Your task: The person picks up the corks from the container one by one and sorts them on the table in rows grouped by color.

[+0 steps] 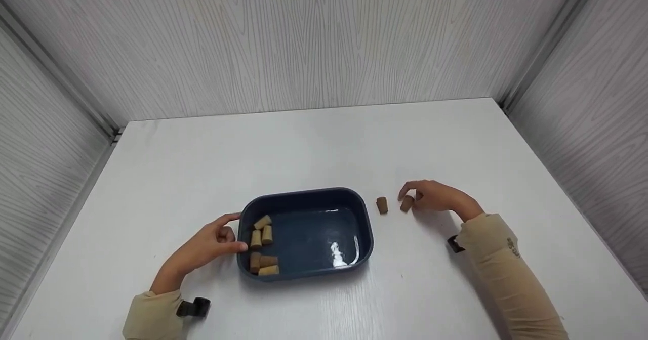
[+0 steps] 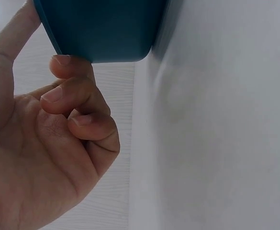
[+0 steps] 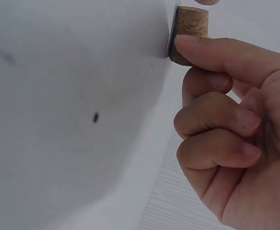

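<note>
A dark blue rectangular plastic tub [image 1: 314,274] rests on the white table. My left hand [image 1: 205,244] holds its left end, thumb over the rim and index finger along the outer wall. In the left wrist view the tub's wall [image 2: 101,28] shows above my curled fingers [image 2: 89,127]. Several tapered corks [image 1: 267,235] lie at the tub's left side. Right of the tub, my right hand [image 1: 433,196] pinches a brown cork [image 1: 407,203] at the table. In the right wrist view the thumb lies across that cork [image 3: 192,21]. Another brown cork [image 1: 382,205] stands between this hand and the tub.
The white tabletop [image 1: 314,147] is bounded by a pale wood-grain panel [image 1: 324,46] at the back and by similar panels on both sides. A black band [image 1: 194,307] shows at the left wrist, and another black piece [image 1: 455,244] at the right.
</note>
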Action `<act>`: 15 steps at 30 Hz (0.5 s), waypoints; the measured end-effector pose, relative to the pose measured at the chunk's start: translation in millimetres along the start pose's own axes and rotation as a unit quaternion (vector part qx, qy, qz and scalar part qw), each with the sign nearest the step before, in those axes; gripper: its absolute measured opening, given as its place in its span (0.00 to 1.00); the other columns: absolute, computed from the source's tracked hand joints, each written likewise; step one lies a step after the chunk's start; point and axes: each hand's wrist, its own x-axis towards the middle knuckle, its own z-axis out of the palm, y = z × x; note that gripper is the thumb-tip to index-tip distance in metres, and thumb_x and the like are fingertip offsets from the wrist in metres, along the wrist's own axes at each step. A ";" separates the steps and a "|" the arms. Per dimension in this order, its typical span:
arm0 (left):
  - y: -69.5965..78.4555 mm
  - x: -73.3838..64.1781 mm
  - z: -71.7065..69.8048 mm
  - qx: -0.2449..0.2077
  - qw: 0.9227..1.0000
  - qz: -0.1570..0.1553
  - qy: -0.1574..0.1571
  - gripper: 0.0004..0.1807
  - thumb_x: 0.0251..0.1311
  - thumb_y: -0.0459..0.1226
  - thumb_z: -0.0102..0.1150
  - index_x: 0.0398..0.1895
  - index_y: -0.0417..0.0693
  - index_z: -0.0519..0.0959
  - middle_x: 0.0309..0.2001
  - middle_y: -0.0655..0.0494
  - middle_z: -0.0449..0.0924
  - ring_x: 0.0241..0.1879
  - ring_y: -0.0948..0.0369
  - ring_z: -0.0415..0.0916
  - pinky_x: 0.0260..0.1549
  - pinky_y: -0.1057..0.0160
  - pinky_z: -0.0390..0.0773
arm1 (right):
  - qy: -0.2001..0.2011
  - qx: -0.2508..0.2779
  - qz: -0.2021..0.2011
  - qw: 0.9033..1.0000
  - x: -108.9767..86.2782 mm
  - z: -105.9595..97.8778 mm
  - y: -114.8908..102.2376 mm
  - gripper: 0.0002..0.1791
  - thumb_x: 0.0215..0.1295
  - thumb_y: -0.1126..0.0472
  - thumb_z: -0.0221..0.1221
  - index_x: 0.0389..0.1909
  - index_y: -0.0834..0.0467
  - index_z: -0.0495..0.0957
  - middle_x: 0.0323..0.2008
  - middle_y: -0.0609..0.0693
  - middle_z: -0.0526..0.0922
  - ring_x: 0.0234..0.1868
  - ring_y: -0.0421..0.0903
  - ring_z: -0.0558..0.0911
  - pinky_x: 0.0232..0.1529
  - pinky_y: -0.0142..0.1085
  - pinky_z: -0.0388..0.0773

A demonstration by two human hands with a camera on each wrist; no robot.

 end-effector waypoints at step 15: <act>1.4 -0.1 0.1 0.002 1.000 -0.004 0.004 0.39 0.59 0.42 0.65 0.70 0.39 0.60 0.28 0.56 0.70 0.23 0.66 0.62 0.24 0.68 0.64 | 0.004 0.019 0.067 0.998 4.3 5.8 -1.7 0.14 0.63 0.55 0.62 0.43 0.59 0.77 0.37 0.52 0.79 0.35 0.44 0.73 0.37 0.35 0.69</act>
